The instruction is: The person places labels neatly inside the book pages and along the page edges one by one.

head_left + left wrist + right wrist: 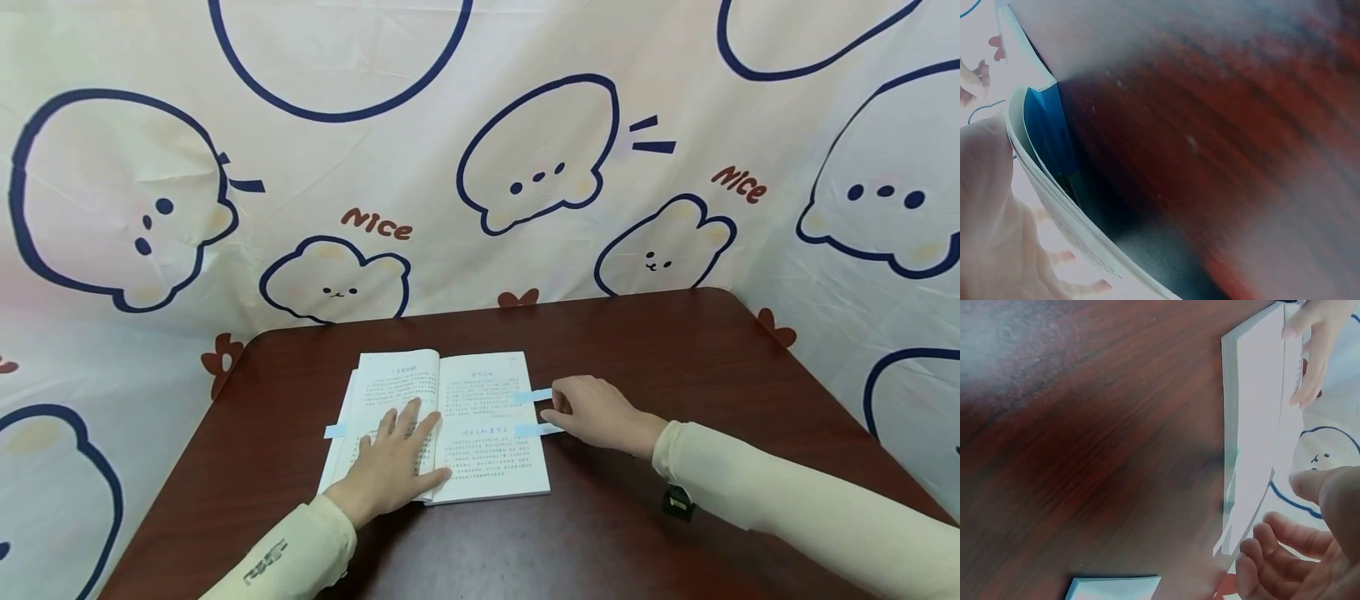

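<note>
An open book (495,467) with printed pages lies on the table. My left hand (393,467) rests with spread fingers on its left page, the thumb reaching across to the right page. Two pale blue sticky tabs, an upper tab (532,396) and a lower tab (534,430), stick out past the right page's edge. Close beside them is my right hand (600,412), its fingers loosely bent. In the right wrist view the thumb (1310,485) stands apart from the fingers (1272,556), and nothing shows between them. Another blue tab (335,431) juts from the book's left side.
A dark reddish-brown table (637,333) carries the book. In the right wrist view a light blue flat pad (1113,589) lies on the table at the lower edge. Cloth (420,167) printed with cartoon figures hangs behind and at both sides.
</note>
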